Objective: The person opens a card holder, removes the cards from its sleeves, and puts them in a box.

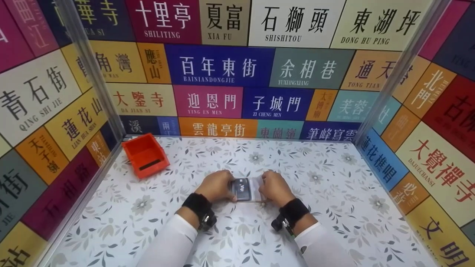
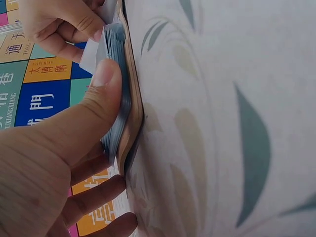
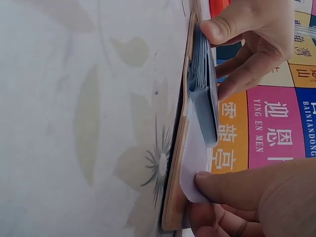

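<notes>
An opened card holder (image 1: pixel 254 200) with a brown edge lies on the table in front of the person. In the head view, a dark card marked "Vip" (image 1: pixel 242 188) shows on its left half. The left hand (image 1: pixel 218 185) grips that side, its thumb (image 2: pixel 106 81) over the thick stack of clear sleeves (image 2: pixel 116 49). At the other side, the right hand (image 1: pixel 276 187) pinches a translucent sleeve (image 3: pixel 195 160) between thumb and fingers, lifted a little off the brown cover (image 3: pixel 174 197). The fingertips behind the sleeve are partly hidden.
A red plastic bin (image 1: pixel 144 155) stands at the table's back left, with a black strip inside its near part. Panels printed with Chinese place names (image 1: pixel 219 66) wall the back and both sides. The table (image 1: pixel 334 230) has a floral cover.
</notes>
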Action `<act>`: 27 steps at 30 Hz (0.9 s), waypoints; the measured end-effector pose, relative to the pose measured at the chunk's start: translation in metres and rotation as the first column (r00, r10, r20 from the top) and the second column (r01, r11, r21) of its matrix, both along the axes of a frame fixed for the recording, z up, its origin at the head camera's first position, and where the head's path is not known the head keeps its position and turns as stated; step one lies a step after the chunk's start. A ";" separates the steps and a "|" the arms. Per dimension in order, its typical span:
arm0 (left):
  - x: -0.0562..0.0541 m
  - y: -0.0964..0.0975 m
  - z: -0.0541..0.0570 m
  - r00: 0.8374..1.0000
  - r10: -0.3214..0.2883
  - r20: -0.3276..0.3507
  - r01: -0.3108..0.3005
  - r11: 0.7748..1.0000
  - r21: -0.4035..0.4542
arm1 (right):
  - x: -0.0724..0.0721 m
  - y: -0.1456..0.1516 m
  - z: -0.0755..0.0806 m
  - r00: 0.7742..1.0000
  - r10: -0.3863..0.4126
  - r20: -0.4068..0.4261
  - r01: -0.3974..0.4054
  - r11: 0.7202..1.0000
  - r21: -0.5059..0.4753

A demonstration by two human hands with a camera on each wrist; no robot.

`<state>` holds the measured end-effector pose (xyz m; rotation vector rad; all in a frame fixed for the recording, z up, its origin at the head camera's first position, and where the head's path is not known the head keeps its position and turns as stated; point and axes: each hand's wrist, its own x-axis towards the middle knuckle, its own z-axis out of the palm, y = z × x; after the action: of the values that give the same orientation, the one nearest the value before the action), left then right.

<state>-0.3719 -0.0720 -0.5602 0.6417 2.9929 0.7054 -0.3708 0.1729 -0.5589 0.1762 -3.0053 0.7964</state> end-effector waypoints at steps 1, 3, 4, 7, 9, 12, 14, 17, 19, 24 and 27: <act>0.000 0.000 0.000 1.000 0.001 0.003 -0.001 1.000 0.002 | 0.000 0.000 -0.001 1.000 -0.003 0.003 0.003 1.000 0.002; 0.001 -0.001 0.000 1.000 0.002 0.007 -0.002 1.000 0.006 | -0.001 0.001 -0.003 1.000 -0.011 0.011 0.011 1.000 0.000; 0.000 -0.001 -0.001 1.000 0.000 0.007 0.000 1.000 0.005 | -0.001 0.002 -0.003 1.000 -0.014 0.016 0.014 1.000 0.000; 0.000 -0.001 -0.001 1.000 -0.005 0.008 0.005 1.000 0.007 | -0.002 0.004 -0.005 1.000 -0.011 0.013 0.011 1.000 -0.001; 0.000 -0.001 0.000 1.000 -0.009 0.010 0.009 1.000 0.012 | -0.002 0.005 -0.005 1.000 -0.009 -0.003 0.009 1.000 0.004; 0.000 0.000 0.001 1.000 -0.004 0.018 0.004 1.000 0.017 | -0.001 0.006 -0.005 1.000 -0.008 -0.024 0.008 1.000 -0.002; 0.000 0.000 0.001 1.000 0.002 0.024 -0.002 1.000 0.015 | -0.001 0.004 -0.005 0.999 -0.009 -0.033 0.009 1.000 -0.016; 0.000 0.000 0.002 1.000 0.000 0.020 0.000 1.000 0.012 | 0.001 -0.001 -0.004 1.000 0.005 -0.030 -0.007 0.998 -0.070; 0.000 0.000 0.001 1.000 -0.006 0.013 0.006 1.000 0.011 | 0.002 -0.007 -0.004 1.000 0.018 0.002 -0.017 0.989 -0.145; -0.002 -0.001 -0.003 1.000 -0.012 -0.007 0.012 1.000 0.004 | 0.001 -0.020 -0.005 0.991 0.046 0.122 -0.001 0.938 -0.346; -0.003 -0.001 -0.005 1.000 -0.008 -0.001 0.008 1.000 0.002 | 0.000 -0.023 -0.008 0.983 0.050 0.174 0.025 0.913 -0.408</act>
<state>-0.3747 -0.0729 -0.5652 0.6539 2.9888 0.7085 -0.3708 0.1498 -0.5672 0.1152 -2.9061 1.4934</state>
